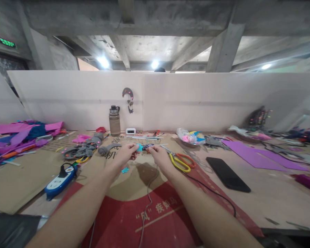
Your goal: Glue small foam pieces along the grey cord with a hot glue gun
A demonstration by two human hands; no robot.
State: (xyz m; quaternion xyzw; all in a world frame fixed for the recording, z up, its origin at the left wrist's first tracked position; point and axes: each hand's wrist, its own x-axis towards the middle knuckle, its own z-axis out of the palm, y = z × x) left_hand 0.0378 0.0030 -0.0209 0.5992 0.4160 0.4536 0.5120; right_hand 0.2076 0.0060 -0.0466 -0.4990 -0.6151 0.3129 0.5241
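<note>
My left hand (125,154) is closed in a pinch on a small teal felt piece (139,148) held above the cardboard-covered table (20,179). Close to its right, my right hand (158,154) is closed on a dark tool (147,147) whose tip meets the teal piece; a grey cord (147,193) hangs from it toward me. A second teal scrap (124,170) lies on the table under my left hand. Yellow and orange scissors (182,162) lie just right of my right hand.
A blue-white power strip (60,181) lies at the left, a black phone (227,174) at the right. Grey felt shapes (85,148), a water bottle (114,120), a small clock (130,131), purple sheets (250,155) and piled coloured fabric (18,137) ring the work area. A white partition (196,100) closes the back.
</note>
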